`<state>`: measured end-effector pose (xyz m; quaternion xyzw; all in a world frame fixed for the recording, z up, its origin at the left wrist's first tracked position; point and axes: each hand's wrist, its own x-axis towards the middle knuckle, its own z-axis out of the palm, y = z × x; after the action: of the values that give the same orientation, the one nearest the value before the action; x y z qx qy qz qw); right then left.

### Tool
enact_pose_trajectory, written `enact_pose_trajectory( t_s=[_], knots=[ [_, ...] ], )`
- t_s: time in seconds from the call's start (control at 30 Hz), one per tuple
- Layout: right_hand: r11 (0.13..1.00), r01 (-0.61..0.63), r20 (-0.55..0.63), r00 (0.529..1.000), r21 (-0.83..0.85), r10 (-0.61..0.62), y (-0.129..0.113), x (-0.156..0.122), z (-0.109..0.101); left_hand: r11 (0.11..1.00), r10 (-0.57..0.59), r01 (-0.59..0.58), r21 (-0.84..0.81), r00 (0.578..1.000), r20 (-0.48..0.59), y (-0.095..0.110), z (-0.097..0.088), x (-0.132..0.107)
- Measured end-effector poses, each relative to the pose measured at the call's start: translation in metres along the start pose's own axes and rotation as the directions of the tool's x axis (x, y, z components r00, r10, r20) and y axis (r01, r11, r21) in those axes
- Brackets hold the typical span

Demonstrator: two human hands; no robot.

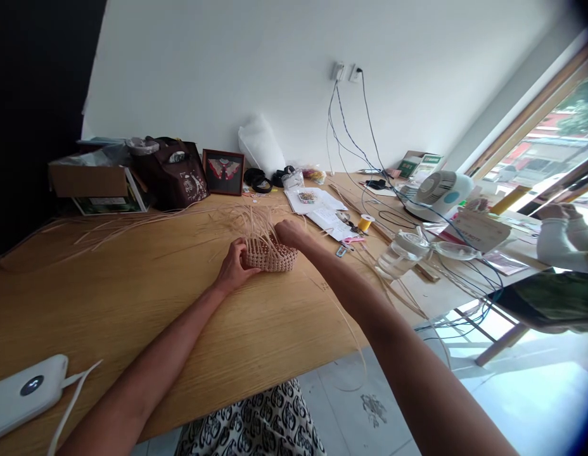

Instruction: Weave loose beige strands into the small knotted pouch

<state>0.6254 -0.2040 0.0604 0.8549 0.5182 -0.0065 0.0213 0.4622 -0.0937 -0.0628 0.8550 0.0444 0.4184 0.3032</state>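
Observation:
A small, partly woven basket [270, 257] of pale cane stands on the wooden table, its loose cane strands [253, 221] fanning up and away from the rim. At its left side is my left hand [234, 266], with the thumb along the front bottom edge and the fingers round the wall. Over the basket's right rear rim, my right hand [287, 234] is closed, knuckles up. Its fingertips are hidden, so what it pinches cannot be made out. One long cane strand [344, 310] trails from the right of the basket over the table's front edge.
Papers [325, 212], a yellow thread spool [365, 222] and a water jug [402, 253] stand at the right. Beyond are a white fan [439, 195], cables and another person's sleeve [553, 237]. A power bank [30, 392] lies front left; a brown bag [170, 174] stands behind.

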Motion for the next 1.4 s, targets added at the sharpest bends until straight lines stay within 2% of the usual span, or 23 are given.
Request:
enact_pose_trajectory(
  t_s=[0.1,0.27,0.4,0.47,0.5,0.57,0.6,0.63,0.67,0.73,0.8,0.93,1.07,1.2,1.33,1.4],
  knots=[
    [0.999,0.009,0.010,1.000,0.047,-0.010,0.001,-0.003,0.000,1.000,0.027,-0.027,-0.007,1.000,-0.004,-0.001,0.000,0.000],
    [0.990,0.039,-0.057,0.998,0.136,-0.032,-0.002,-0.008,-0.001,0.999,0.047,-0.047,-0.015,0.999,0.015,-0.001,-0.001,0.000],
    [0.974,0.126,-0.114,0.988,0.189,-0.106,0.008,-0.014,-0.016,0.999,0.014,-0.013,-0.038,1.000,0.015,-0.001,0.000,-0.001],
    [0.951,0.193,-0.251,0.959,0.243,-0.131,0.017,-0.022,-0.025,0.998,-0.013,0.013,-0.061,1.000,0.012,-0.002,0.000,-0.001],
    [0.941,0.203,-0.358,0.929,0.272,-0.097,0.022,-0.028,-0.027,0.997,-0.023,0.024,-0.071,1.000,0.010,-0.002,0.001,-0.001],
    [0.935,0.137,-0.534,0.843,0.327,0.063,0.029,-0.043,-0.027,0.996,-0.037,0.037,-0.086,0.999,0.005,-0.003,0.001,-0.001],
    [0.933,0.081,-0.553,0.822,0.350,0.136,0.031,-0.051,-0.023,0.995,-0.040,0.040,-0.088,0.999,0.004,-0.003,0.002,-0.001],
    [0.931,0.034,-0.524,0.833,0.364,0.175,0.033,-0.059,-0.017,0.995,-0.044,0.044,-0.088,0.999,0.003,-0.003,0.002,0.000],
    [0.931,0.003,-0.458,0.871,0.365,0.177,0.033,-0.066,-0.010,0.995,-0.048,0.048,-0.086,0.999,0.005,-0.003,0.002,0.000],
    [0.940,-0.014,-0.296,0.948,0.340,0.121,0.032,-0.078,0.006,0.995,-0.056,0.056,-0.079,0.998,0.012,-0.002,0.002,0.001],
    [0.956,-0.014,-0.203,0.976,0.294,0.077,0.030,-0.084,0.020,0.995,-0.061,0.062,-0.073,0.998,0.025,-0.001,0.002,0.001],
    [0.972,-0.017,-0.162,0.985,0.233,0.056,0.026,-0.082,0.033,0.996,-0.047,0.050,-0.067,0.998,0.043,0.001,0.001,0.002],
    [0.955,-0.023,-0.177,0.981,0.297,0.079,0.026,-0.074,0.038,0.999,-0.014,0.015,-0.032,0.999,0.033,0.000,-0.001,0.002],
    [0.840,0.019,-0.223,0.967,0.543,0.122,0.035,-0.066,0.050,0.997,-0.019,0.021,-0.070,0.999,0.036,-0.003,0.001,0.001],
    [0.724,0.052,-0.215,0.967,0.688,0.136,0.044,-0.059,0.065,0.957,-0.141,0.147,-0.251,0.989,0.042,-0.005,0.005,0.003],
    [0.669,0.060,-0.224,0.961,0.741,0.162,0.043,-0.059,0.074,0.953,-0.172,0.182,-0.240,0.983,0.065,-0.006,0.006,0.005]
  ],
)
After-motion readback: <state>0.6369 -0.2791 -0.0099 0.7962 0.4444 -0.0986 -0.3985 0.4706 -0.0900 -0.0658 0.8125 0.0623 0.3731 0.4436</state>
